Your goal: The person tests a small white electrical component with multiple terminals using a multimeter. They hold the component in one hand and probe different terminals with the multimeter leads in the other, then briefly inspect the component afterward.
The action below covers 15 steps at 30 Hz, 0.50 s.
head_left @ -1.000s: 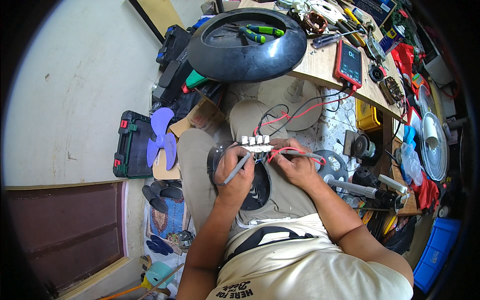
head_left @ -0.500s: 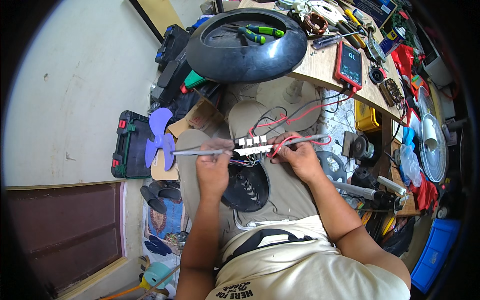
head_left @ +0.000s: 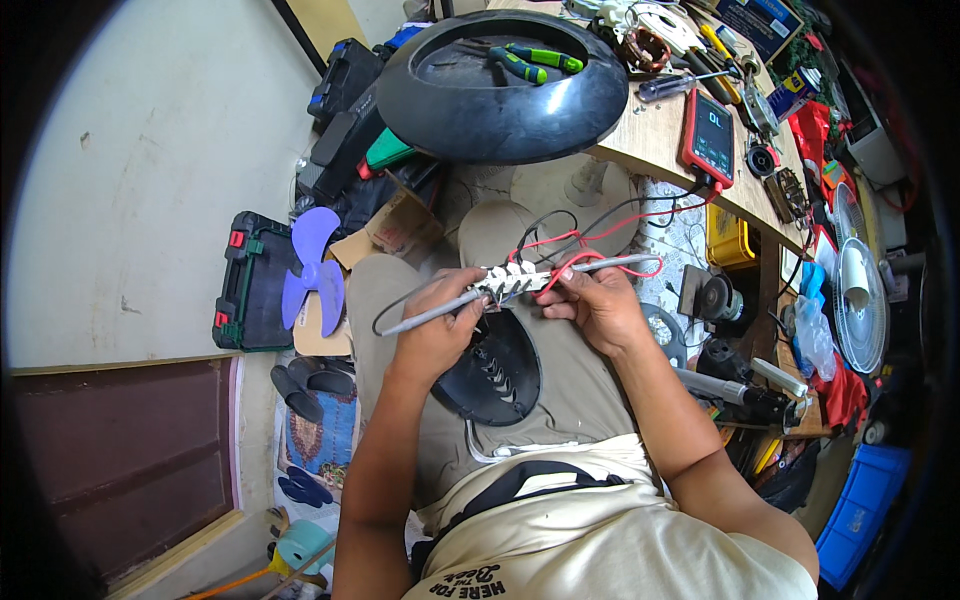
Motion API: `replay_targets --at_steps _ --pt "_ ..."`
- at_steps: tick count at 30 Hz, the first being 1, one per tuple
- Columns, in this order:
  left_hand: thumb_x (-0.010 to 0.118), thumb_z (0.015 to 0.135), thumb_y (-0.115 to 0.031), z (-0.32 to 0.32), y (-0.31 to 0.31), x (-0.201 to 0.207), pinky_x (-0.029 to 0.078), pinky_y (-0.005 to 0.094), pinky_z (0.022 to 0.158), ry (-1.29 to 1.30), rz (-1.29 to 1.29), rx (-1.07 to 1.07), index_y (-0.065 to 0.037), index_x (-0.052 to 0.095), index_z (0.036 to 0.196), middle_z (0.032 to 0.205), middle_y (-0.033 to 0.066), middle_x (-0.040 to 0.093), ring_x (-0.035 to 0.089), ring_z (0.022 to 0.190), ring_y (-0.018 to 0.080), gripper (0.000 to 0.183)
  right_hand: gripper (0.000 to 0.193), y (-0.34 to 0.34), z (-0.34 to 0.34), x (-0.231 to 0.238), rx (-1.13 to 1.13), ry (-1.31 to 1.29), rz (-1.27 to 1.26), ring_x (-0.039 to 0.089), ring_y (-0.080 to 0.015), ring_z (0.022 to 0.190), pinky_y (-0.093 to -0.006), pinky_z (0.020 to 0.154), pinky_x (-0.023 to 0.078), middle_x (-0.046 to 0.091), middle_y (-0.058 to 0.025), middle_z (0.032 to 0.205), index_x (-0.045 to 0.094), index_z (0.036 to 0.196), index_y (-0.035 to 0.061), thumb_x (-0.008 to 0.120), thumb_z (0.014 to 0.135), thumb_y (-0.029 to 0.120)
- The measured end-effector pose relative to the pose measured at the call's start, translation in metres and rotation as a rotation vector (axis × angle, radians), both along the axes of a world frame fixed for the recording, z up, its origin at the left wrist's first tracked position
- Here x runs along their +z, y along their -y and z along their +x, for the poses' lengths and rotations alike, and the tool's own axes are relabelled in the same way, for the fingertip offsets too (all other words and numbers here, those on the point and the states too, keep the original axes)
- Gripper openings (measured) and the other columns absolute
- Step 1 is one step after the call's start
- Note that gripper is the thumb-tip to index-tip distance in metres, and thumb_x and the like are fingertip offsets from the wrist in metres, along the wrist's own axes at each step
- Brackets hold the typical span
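My left hand (head_left: 436,318) is closed on a grey test probe (head_left: 418,319) that slants down to the left. Its fingers also meet the left end of a white push-button switch block (head_left: 512,279). On the block's other side, my right hand (head_left: 606,312) pinches a second grey test probe (head_left: 618,261), with a red lead looped around it. Exact contact of the probe tips is too small to make out. Thin wires hang from the block over a black plastic housing (head_left: 492,372) in my lap. The leads run to a red multimeter (head_left: 708,140) with a lit screen.
A black round base (head_left: 500,105) holding green-handled pliers (head_left: 540,58) overhangs the table's left edge. A screwdriver (head_left: 672,86) and motor parts lie on the wooden table (head_left: 640,135). Left stand a purple fan blade (head_left: 316,276) and a dark tool case (head_left: 256,290).
The left probe has gone from nearly level to slanting, its outer end lower. The switch block has tilted, and my left hand has shifted slightly right and up around its end.
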<state>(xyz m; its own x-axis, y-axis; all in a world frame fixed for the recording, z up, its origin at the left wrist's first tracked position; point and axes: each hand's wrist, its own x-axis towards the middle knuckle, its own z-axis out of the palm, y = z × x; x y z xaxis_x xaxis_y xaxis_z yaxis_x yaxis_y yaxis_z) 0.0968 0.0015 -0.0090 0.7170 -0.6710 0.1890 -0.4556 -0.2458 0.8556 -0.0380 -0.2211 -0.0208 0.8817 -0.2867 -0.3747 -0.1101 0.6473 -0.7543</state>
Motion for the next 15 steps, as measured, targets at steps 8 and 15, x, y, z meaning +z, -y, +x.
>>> replay_targets --at_steps 8,15 --pt "0.081 0.088 -0.007 -0.008 -0.018 0.001 0.056 0.0396 0.086 0.174 -0.031 0.001 -0.003 0.075 0.112 0.103 0.0147 0.076 0.072 0.095 0.0317 0.024 0.026 -0.014 -0.003 0.013 0.046 0.019 -0.233 0.077 -0.0256 0.091 -0.0355 0.074 0.066 0.075 -0.0142 0.108 0.065 0.119 0.0018 0.077 0.102 0.018" --pt "0.081 0.090 -0.010 -0.022 -0.038 -0.004 0.057 0.0440 0.089 0.211 -0.030 0.188 -0.004 0.076 0.112 0.104 0.0169 0.075 0.072 0.099 0.0364 0.024 0.022 -0.018 -0.011 0.013 0.097 0.004 -0.543 0.069 -0.0129 0.090 -0.0291 0.079 0.057 0.072 -0.0062 0.103 0.068 0.125 0.0014 0.068 0.106 0.013"
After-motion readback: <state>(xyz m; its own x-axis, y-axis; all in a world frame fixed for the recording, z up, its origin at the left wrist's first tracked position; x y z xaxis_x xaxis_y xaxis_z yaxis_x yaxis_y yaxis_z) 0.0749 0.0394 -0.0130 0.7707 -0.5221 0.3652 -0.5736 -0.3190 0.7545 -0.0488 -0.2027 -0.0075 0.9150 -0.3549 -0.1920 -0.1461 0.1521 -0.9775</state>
